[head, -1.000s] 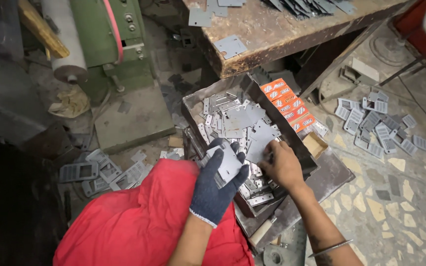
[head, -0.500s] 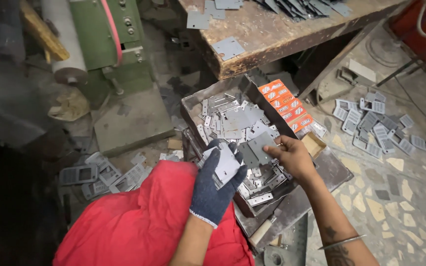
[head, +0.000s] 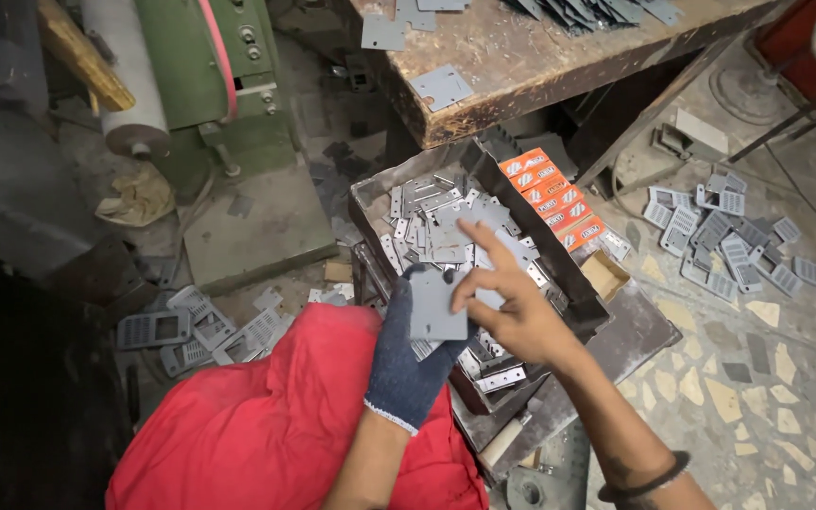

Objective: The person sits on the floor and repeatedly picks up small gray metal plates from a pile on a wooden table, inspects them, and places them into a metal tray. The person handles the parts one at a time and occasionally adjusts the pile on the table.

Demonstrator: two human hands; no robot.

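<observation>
Nearest, a red cloth [head: 266, 425] covers the person's lap. Just above it the left hand [head: 413, 354], in a dark blue knit glove, has its grip closed on a flat grey plate [head: 436, 304], held upright over the near end of the tray [head: 578, 283]. The bare right hand [head: 512, 307] is beside it, thumb and one finger touching the plate's right edge while the other fingers spread loose, so its grip is open rather than clamped; a dark band [head: 649, 477] circles that wrist. Under both hands the dark metal tray is heaped with small grey stamped parts [head: 441, 222], lying every way up. At the tray's right side a row of orange boxes [head: 554, 198] stands packed on edge, and a small brown open box [head: 604, 274] sits just outside the rim. On the stone floor to the left lie slotted grey plates [head: 195, 331], scattered; a second scatter of plates [head: 724, 231] lies well apart on the right. Farther left stands a green machine [head: 214, 85] with a pale roller [head: 129, 71] beside it. At the far side, a worn wooden tabletop [head: 540, 57] carries a few flat grey plates [head: 439, 87] and a dark stack near its back edge.
</observation>
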